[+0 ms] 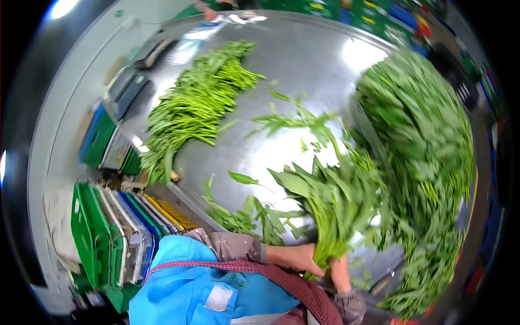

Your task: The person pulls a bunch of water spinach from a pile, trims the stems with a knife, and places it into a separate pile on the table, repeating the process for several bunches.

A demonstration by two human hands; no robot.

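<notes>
A bunch of leafy greens (338, 203), which looks like water spinach, stands above the metal table's near edge with its leaves pointing away from me. My left hand (304, 259) is closed around the lower stems from the left. At the stem ends, my right hand (340, 271) is against the bunch from the right, its fingers mostly hidden behind the stems. Loose sprigs (260, 216) lie left of the bunch, and more stray leaves (311, 122) lie beyond it. Close to my right hand is a long object with a light handle (382, 284), possibly a knife.
A large heap of greens (417, 114) fills the right side of the metal table (292, 54). A row of greens (200, 103) lies at the far left, stems facing inward. Stacked crates (89, 233) stand left of me. Another person's hand (210, 13) shows at the far edge.
</notes>
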